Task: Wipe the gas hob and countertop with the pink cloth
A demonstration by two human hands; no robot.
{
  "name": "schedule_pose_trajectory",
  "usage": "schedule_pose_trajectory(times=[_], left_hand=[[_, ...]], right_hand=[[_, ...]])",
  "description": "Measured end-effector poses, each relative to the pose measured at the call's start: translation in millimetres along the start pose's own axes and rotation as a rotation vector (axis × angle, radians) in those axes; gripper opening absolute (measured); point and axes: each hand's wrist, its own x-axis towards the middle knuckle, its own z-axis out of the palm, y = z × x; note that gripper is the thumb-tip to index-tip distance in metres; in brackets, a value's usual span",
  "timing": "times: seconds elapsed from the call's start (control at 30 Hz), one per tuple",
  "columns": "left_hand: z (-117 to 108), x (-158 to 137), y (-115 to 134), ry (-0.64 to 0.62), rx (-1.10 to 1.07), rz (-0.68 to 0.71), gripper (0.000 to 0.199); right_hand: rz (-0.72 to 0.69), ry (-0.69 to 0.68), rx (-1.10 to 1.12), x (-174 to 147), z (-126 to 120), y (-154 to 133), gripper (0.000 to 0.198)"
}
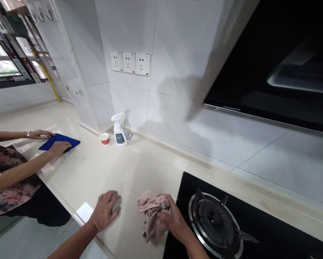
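My right hand [174, 220] is closed round a crumpled pinkish cleaning cloth [152, 215], just left of the black gas hob [183, 201]. Part of the cloth bunches up between thumb and fingers, and the rest hangs toward the pale countertop [129, 172]. Whether the cloth touches the counter I cannot tell. My left hand [105, 210] is near the counter's front edge with its fingers apart and nothing in it.
A co-worker's hands [60, 146] press a blue cloth [74, 143] on the counter at left. A white spray bottle [120, 135] and a small red-and-white tub [104, 139] stand by the wall corner. A black range hood [285, 64] overhangs the hob's burner [215, 219].
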Motion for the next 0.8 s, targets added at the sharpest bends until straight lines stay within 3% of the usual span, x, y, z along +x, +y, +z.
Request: schedule_pose_trajectory(times=[0.07,0.13,0.23,0.3,0.43,0.5,0.63,0.8], left_hand=[[-2,1,2,0.001,0.001,0.001,0.032],[-4,1,4,0.002,-0.002,-0.006,0.032],[-5,1,5,0.001,-0.019,-0.014,0.033],[-4,1,5,0.002,-0.023,-0.018,0.033],[-3,1,6,0.001,-0.012,-0.021,0.032],[-2,0,6,0.005,0.002,-0.016,0.032],[-2,-1,7,0.020,0.026,-0.008,0.034],[0,-4,8,0.003,0.030,-0.028,0.038]], right_hand=[[0.010,0.105,-0.126,6,-24,0,0.051],[0.035,0.317,-0.437,7,-41,10,0.052],[0.028,0.559,-0.854,5,-44,30,0.051],[0.029,0.525,-1.001,4,-27,39,0.050],[0.125,0.255,-1.220,10,16,57,0.054],[0.170,0.192,-1.302,20,21,68,0.058],[0.258,0.255,-1.397,64,-12,85,0.067],[0.390,0.340,-1.357,155,-52,79,0.068]])
